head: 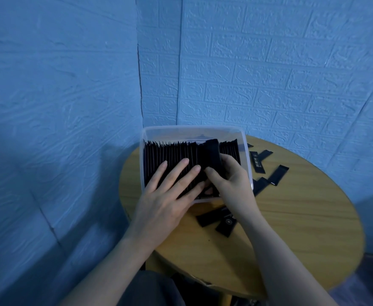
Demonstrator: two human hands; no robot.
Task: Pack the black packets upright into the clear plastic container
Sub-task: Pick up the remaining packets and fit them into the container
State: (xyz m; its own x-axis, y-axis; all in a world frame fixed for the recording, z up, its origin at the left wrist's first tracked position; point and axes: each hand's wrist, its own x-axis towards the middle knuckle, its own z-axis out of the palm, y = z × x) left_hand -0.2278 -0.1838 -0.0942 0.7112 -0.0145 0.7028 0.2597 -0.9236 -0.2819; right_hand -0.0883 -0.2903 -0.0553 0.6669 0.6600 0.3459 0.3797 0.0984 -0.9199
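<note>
Left hand (170, 195) lay flat, fingers straight and slightly spread, on the upright row of black packets (172, 160) in the clear plastic container (192, 130), apparently holding the row back to keep a gap. Right hand (229, 180) pinched a small bundle of packets (213, 157) between thumb and fingers, lowering it into that gap. Loose packets (276, 175) lay on the round wooden table (302, 228), beside the container.

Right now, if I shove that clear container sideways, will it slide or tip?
Probably slides: the clear container sits low and wide on the smooth table. The upright packets likely add weight, and the left hand pressing them steadies it.
</note>
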